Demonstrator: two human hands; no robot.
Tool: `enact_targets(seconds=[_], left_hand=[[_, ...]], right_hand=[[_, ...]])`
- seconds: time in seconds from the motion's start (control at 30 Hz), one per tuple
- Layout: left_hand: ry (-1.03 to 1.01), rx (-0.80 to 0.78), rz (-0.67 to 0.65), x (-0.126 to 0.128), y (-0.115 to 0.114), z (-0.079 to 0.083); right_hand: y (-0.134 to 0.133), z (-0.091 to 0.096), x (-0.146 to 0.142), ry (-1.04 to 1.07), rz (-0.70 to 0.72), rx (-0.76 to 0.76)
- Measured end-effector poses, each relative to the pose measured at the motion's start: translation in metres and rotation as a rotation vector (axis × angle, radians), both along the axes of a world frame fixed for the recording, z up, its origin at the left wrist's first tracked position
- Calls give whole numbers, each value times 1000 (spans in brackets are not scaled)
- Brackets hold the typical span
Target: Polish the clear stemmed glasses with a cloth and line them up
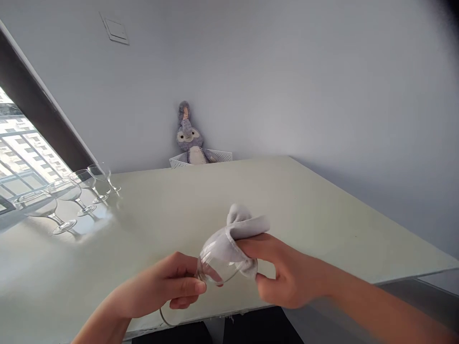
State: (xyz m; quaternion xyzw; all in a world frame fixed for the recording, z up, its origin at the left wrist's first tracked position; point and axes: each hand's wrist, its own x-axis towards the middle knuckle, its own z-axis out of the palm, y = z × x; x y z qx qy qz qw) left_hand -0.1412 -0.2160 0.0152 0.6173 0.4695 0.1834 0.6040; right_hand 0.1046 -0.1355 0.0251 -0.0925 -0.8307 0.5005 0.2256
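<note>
A clear stemmed wine glass (217, 271) is tilted over the near part of the table, its mouth turned toward the right. My left hand (172, 284) is closed around the stem, close under the bowl, and part of the round foot shows below the fingers. A pale grey-white cloth (247, 225) is tucked partly into the bowl and folds out over the rim. My right hand (287, 267) grips the cloth at the rim, with fingers on the upper side and the thumb below. The fingertips under the cloth are hidden.
Several stemmed glasses, one the nearest glass (53, 215), stand upright in a row at the table's left by the window. The pale table (297, 200) has its front edge just below my hands. Behind it, a plush toy (190, 138) sits in a white basket (224, 155).
</note>
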Motion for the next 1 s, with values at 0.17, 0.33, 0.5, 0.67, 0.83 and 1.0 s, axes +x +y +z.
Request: enact_targets(seconds=[0.17,0.33,0.5,0.67,0.83,1.0], left_hand=[[89,41,108,11,-4,-1],[436,229,226,16,-5,4],[555,335,168,18,-4,6],[599,403,337,15,-4,-1],[627,396,474,17,0,-6],[723,469,425,26,4,-2]], right_hand=[[14,17,-5,-207,63,248],[34,19,-9,-295,202,-146],[50,-10,-2,-188,262,-712],[46,-28,19,183,-126,-1103],[17,-15,23,376,-428,-487],[-3,1,-5,-47,-103,600]])
